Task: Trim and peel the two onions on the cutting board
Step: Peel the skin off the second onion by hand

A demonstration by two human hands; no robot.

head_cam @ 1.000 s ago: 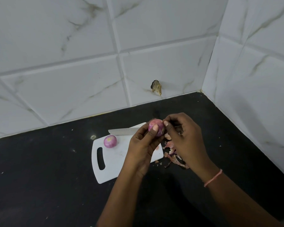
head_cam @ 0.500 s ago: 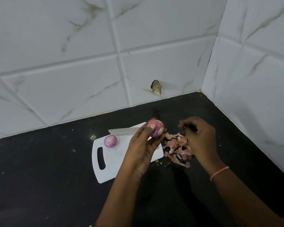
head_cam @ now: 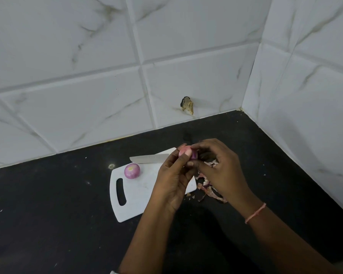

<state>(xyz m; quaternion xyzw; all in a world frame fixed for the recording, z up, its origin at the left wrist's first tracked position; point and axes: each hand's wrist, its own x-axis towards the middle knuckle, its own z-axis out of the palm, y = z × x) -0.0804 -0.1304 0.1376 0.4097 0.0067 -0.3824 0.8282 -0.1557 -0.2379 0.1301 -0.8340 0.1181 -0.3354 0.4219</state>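
Fingers [head_cam: 187,153] of both hands around onion [head_cam: 194,154]

Most of the held onion [head_cam: 187,153] is covered by the fingers of the left hand [head_cam: 173,180] and right hand [head_cam: 219,171]; only a pink-purple patch shows, so how much skin is left on it cannot be told. The knife [head_cam: 149,158] shows its blade only; the handle end lies behind the hands. The board [head_cam: 139,196] loses its right part under the left hand. The peels [head_cam: 208,189] are partly hidden by the right hand. Both forearms are cut off by the bottom edge. The brown mark [head_cam: 187,105] on the wall is too small to identify.
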